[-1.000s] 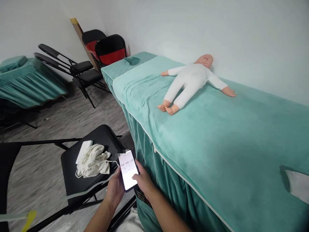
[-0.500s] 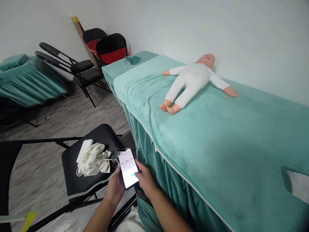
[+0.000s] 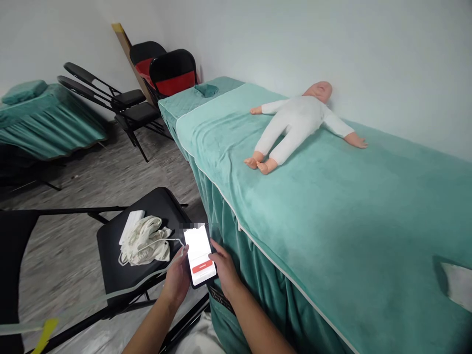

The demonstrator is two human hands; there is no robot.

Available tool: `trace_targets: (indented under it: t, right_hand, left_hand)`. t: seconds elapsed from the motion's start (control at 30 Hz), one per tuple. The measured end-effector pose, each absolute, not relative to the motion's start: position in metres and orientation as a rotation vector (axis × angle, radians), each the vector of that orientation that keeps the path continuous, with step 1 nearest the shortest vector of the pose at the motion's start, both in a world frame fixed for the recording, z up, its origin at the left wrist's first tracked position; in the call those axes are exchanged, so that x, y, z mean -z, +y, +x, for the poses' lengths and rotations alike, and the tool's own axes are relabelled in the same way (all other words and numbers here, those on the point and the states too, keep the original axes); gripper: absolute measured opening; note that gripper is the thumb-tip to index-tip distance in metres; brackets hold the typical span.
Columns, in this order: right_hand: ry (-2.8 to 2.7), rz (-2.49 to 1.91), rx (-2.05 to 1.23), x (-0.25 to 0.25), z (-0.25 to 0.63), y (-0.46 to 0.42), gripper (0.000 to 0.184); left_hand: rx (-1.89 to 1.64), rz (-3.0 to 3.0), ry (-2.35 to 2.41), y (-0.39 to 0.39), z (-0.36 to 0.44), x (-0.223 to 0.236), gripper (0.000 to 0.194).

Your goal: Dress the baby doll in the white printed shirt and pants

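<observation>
Between my hands is a smartphone (image 3: 199, 253), its screen bright white with a red button low down. My left hand (image 3: 177, 276) grips the phone's left edge. On its right edge, my right hand (image 3: 224, 268) holds it too, the thumb over the screen. A white cable (image 3: 173, 239) runs by the phone toward a white bundle of cloth or cord (image 3: 146, 243) on the black chair (image 3: 110, 255). Beyond, a baby doll (image 3: 298, 118) in a white suit lies on its back, arms spread, on the green-covered bed (image 3: 332, 206).
A flat white box (image 3: 132, 226) lies beside the bundle on the chair. Folding chairs (image 3: 138, 113) and a tall board (image 3: 123, 44) stand at the back. Another green-draped bed (image 3: 55, 120) is at the far left. A white patch (image 3: 459, 282) shows at the bed's right.
The phone's screen has switched from a timer reading 00:00:20 to a white page with a red button. My right thumb has moved up a little. The view has shifted slightly.
</observation>
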State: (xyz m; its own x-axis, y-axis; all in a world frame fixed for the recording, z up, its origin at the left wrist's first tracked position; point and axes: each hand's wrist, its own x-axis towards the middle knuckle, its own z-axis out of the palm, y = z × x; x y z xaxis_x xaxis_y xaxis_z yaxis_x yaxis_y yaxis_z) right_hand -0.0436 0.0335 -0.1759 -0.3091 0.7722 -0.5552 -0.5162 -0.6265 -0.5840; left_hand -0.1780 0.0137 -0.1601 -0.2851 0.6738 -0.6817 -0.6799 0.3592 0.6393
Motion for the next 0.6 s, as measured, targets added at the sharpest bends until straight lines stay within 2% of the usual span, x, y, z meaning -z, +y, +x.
trace_targets:
  t: [0.33, 0.6]
  right_hand:
    - [-0.392, -1.11, -2.009, 0.181, -0.046, 0.034, 0.068]
    - [-0.391, -1.144, -1.964, 0.184, -0.048, 0.035, 0.051]
  left_hand:
    - [-1.351, 0.069, 1.399, 0.023, -0.169, 0.152, 0.039]
    - [-1.376, 0.044, 1.381, 0.024, -0.168, 0.153, 0.035]
